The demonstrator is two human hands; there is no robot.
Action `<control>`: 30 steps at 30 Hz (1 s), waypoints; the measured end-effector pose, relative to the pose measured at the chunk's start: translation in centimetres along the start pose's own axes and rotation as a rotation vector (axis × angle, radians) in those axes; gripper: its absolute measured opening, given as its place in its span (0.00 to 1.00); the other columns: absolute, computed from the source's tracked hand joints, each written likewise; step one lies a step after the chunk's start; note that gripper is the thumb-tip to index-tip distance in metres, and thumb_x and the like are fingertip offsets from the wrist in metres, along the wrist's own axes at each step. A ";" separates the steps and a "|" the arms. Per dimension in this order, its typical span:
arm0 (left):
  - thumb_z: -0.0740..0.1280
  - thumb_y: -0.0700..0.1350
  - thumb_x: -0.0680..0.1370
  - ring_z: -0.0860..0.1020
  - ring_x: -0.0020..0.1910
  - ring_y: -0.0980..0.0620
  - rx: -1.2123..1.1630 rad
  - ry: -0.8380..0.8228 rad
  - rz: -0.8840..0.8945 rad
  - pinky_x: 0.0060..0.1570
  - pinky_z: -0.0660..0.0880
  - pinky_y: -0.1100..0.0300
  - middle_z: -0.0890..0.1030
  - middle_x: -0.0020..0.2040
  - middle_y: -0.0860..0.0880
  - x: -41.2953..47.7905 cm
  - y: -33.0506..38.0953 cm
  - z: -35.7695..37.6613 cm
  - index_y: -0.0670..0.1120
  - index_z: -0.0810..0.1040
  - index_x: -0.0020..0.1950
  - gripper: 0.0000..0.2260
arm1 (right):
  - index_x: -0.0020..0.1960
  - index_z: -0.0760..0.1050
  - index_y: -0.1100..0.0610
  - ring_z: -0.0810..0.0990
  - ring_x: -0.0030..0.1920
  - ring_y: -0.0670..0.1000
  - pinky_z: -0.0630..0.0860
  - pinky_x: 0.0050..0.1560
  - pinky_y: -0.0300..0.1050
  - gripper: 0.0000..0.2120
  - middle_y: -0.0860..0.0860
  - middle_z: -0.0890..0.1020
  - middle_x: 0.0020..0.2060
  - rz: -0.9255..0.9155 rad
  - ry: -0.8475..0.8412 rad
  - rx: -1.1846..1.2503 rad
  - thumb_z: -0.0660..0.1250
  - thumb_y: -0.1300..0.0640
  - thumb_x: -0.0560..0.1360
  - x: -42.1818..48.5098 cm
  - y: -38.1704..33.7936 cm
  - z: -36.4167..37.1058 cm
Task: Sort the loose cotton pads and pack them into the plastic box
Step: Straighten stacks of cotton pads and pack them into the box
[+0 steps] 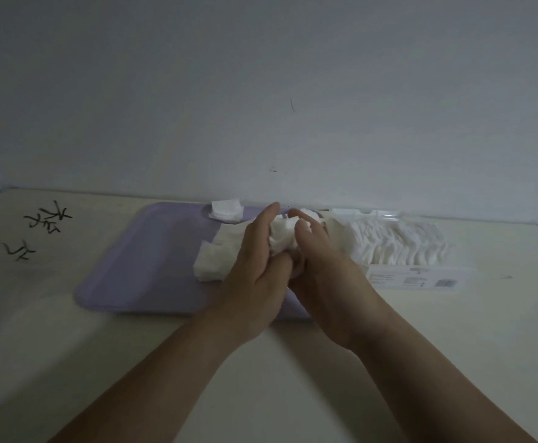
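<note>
Both hands meet over the right part of a lilac tray (152, 260). My left hand (258, 270) and my right hand (322, 266) together hold a small bunch of white cotton pads (282, 235) between their fingers. Loose pads (213, 262) lie in a heap on the tray just left of my hands. A single pad (226, 211) rests at the tray's far edge. To the right stands the clear plastic box (414, 276), holding a row of upright pads (395, 243).
The pale tabletop (37, 314) ends at a grey wall (261, 91) right behind the tray and box. Black handwritten marks (42, 225) are on the table at the left.
</note>
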State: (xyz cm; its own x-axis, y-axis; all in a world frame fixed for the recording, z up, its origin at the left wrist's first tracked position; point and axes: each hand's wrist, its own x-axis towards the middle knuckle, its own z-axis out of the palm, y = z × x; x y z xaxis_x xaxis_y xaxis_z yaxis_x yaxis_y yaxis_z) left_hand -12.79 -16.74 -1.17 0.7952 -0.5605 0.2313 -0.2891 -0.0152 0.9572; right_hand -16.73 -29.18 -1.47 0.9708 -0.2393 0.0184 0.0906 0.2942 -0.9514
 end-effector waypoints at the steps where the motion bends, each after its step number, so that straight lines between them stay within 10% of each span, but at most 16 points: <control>1: 0.59 0.43 0.84 0.74 0.65 0.70 -0.008 0.010 -0.003 0.57 0.70 0.77 0.75 0.69 0.61 0.0 -0.2 -0.2 0.62 0.64 0.76 0.23 | 0.82 0.59 0.57 0.73 0.76 0.60 0.64 0.80 0.64 0.36 0.63 0.71 0.77 0.010 -0.021 0.056 0.66 0.49 0.79 0.0 -0.1 0.0; 10: 0.70 0.41 0.70 0.84 0.58 0.54 0.005 0.006 0.019 0.57 0.80 0.58 0.84 0.61 0.53 1.3 -0.1 -2.9 0.56 0.76 0.69 0.28 | 0.68 0.78 0.64 0.83 0.65 0.62 0.80 0.66 0.57 0.15 0.63 0.84 0.62 -0.011 -0.043 -0.057 0.65 0.63 0.83 -0.7 -0.5 -1.4; 16: 0.70 0.48 0.76 0.83 0.51 0.53 0.421 0.307 0.008 0.51 0.79 0.58 0.86 0.52 0.55 3.0 -1.0 -7.6 0.54 0.82 0.56 0.09 | 0.60 0.84 0.63 0.85 0.54 0.58 0.81 0.59 0.60 0.17 0.62 0.87 0.58 0.116 0.062 -0.160 0.74 0.53 0.79 -0.2 1.1 -1.9; 19: 0.71 0.53 0.74 0.82 0.53 0.46 0.797 0.192 -0.141 0.54 0.78 0.53 0.83 0.53 0.50 3.2 -2.6 -9.0 0.52 0.81 0.55 0.11 | 0.58 0.84 0.61 0.86 0.55 0.60 0.82 0.59 0.63 0.25 0.62 0.87 0.57 0.078 0.117 -0.247 0.77 0.43 0.72 0.5 2.0 -1.8; 24: 0.73 0.55 0.74 0.82 0.49 0.51 0.741 0.019 -0.193 0.45 0.75 0.58 0.83 0.48 0.54 3.1 -3.5 -9.2 0.53 0.79 0.51 0.09 | 0.59 0.83 0.58 0.85 0.54 0.58 0.77 0.64 0.71 0.29 0.61 0.87 0.55 -0.015 0.153 -0.252 0.76 0.39 0.66 2.1 2.7 -2.0; 30: 0.64 0.56 0.64 0.78 0.59 0.44 0.746 0.078 -0.187 0.61 0.77 0.48 0.78 0.57 0.48 3.5 -3.4 -9.6 0.55 0.81 0.57 0.23 | 0.62 0.82 0.58 0.85 0.61 0.61 0.78 0.67 0.68 0.28 0.57 0.88 0.56 -0.052 0.182 -0.231 0.78 0.51 0.64 3.3 3.4 -2.9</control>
State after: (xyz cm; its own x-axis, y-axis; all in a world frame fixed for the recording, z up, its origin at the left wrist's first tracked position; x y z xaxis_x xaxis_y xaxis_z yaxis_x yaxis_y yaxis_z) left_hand -3.95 -10.68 -1.91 0.8933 -0.4344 0.1155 -0.4071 -0.6731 0.6174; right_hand -13.90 -31.68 -5.57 0.9086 -0.4162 0.0338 0.0661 0.0634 -0.9958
